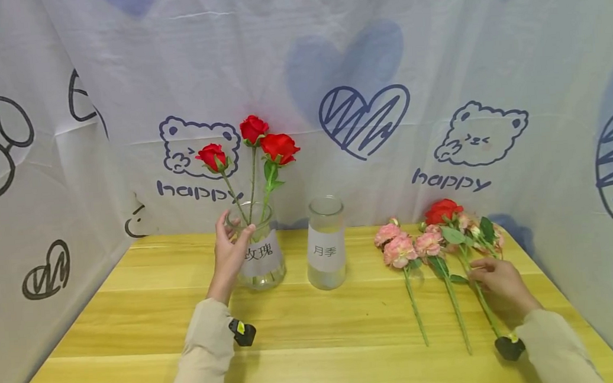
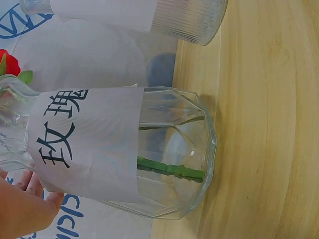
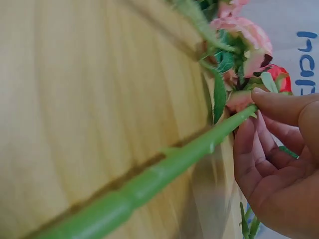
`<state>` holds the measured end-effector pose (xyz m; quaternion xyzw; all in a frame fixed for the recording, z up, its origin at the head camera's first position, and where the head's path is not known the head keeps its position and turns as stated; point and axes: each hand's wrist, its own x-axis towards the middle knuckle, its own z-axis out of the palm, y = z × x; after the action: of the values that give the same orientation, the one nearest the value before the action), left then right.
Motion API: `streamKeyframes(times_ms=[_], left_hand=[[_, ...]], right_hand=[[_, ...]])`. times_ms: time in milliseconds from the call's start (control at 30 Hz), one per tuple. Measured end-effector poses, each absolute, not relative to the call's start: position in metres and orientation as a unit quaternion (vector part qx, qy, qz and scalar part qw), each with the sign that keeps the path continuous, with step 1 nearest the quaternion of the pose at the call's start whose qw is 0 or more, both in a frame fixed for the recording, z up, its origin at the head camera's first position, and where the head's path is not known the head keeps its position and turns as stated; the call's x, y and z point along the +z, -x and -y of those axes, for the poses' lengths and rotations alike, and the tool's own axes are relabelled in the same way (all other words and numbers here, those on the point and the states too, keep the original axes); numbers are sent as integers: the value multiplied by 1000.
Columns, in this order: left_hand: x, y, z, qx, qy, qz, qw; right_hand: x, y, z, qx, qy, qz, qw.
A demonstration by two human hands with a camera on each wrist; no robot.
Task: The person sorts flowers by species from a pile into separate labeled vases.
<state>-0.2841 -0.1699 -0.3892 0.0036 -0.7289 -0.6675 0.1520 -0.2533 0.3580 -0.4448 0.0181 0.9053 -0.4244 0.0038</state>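
Vases, two, both clear ribbed glass with white paper labels, stand side by side at the back of the yellow wooden table [image 1: 317,339]. The left vase [image 1: 260,255] is wide-bellied and faceted and holds three red roses [image 1: 254,142] on thin green stems; the right vase [image 1: 326,243] is a straight cylinder. Left hand [image 1: 231,253] wraps its fingers and thumb round the left vase's neck. Loose flowers [image 1: 438,238] lie flat near the table's right edge, one red among several pink, stems pointing toward the person. Right hand [image 1: 497,282] pinches one smooth green stem [image 3: 164,172] against the wood. Open tabletop lies in front, between the two sleeves.
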Motion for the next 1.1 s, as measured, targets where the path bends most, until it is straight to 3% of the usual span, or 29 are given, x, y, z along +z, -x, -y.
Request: streamKeyframes(times_ms=[533,1100], left_hand=[[-388,288,170,-665,-6,729,162],[-392,287,171,-662,-13,733,158]], right_hand=[[-428,254,-357,-547,-55,-833,71],[-417,249,-335,-704,-38,-707,57]])
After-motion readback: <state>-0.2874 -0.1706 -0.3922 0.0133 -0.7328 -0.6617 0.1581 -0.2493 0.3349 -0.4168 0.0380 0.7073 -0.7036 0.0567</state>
